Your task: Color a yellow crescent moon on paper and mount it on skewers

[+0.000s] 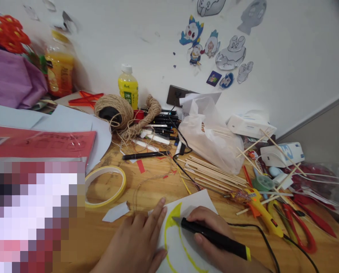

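Note:
A sheet of white paper lies at the table's front, bearing a bright yellow crescent outline partly filled at its upper tip. My right hand is closed around a black marker with a yellow end. The marker's tip meets the yellow area near the top of the crescent. My left hand rests on the paper's left edge with its fingers stretched out, holding nothing. The paper's lower part runs out of view.
A yellow tape roll and a paper scrap lie left. Behind are twine, a yellow drink bottle and wooden sticks. At right, a hot glue gun trails its cord beside red-handled scissors.

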A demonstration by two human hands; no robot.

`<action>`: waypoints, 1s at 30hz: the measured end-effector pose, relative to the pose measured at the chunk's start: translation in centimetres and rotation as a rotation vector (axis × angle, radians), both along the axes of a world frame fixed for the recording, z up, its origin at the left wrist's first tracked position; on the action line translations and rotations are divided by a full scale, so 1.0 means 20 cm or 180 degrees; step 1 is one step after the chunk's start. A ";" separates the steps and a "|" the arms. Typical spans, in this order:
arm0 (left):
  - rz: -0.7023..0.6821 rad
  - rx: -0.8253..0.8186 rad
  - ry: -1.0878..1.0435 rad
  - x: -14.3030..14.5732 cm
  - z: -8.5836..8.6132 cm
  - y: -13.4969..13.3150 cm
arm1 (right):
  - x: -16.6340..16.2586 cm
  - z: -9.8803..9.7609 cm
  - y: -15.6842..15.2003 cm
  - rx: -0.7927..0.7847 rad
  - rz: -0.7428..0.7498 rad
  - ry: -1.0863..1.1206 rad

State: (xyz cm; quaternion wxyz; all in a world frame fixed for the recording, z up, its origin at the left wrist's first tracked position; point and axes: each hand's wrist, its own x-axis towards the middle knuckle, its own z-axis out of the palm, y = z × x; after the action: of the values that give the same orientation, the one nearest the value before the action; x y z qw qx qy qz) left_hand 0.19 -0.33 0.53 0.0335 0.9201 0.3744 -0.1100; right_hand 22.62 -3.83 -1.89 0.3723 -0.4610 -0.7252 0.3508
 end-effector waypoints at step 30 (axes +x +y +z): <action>0.0125 0.0573 -0.0258 -0.04 -0.05 0.03 | 0.01 0.04 0.01 0.0231 -0.1363 0.0903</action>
State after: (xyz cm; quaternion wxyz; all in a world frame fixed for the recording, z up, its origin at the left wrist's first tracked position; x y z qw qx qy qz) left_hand -0.54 0.17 -0.51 -0.0320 0.9156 0.3991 -0.0379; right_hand 22.84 -3.58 -1.14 0.5525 -0.5365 -0.5636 0.2988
